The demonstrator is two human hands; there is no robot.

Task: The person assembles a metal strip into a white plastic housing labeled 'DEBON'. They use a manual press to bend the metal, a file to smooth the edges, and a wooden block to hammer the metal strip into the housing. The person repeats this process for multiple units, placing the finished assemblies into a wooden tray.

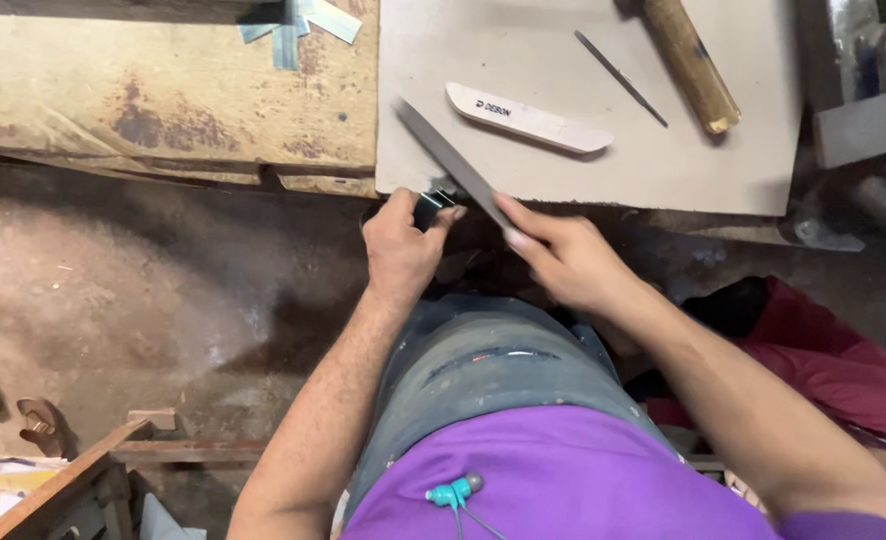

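Note:
My left hand (401, 248) grips a small dark metal piece (430, 207) pressed against the front edge of a grey board (523, 60). My right hand (563, 258) holds a long flat metal file (450, 158) by its near end. The file slants up to the left, its blade lying across the small piece and over the board's corner. Both hands are close together just in front of the board's edge, above my knee in grey trousers.
On the grey board lie a white flat handle-shaped piece (528, 119), a thin dark needle file (620, 78) and a wooden tool handle (693, 62). A stained wooden bench top (163, 90) is to the left. Red cloth (823, 350) lies at right, sandals (23, 415) on the dirt floor.

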